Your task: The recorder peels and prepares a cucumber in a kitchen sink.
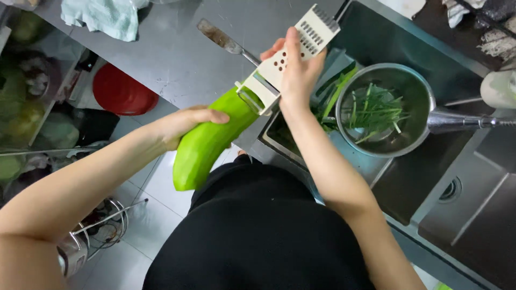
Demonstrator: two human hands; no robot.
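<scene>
Fingers [207,115] around green gourd [207,142]

— Where could a hand pass?

— Over the bare steel counter [177,59], between the cloth [105,17] at its far left corner and the knife [226,40] lying near the sink edge.

— And by the sink [473,215]?

— The near right part of the basin is open around the drain [453,189]. The far part is blocked by the metal bowl of greens [384,110], with the tap [467,121] reaching over from the right edge.

— At the counter's near edge?

— The green gourd [207,142] and white peeler [287,56] span it, held by both hands.
</scene>
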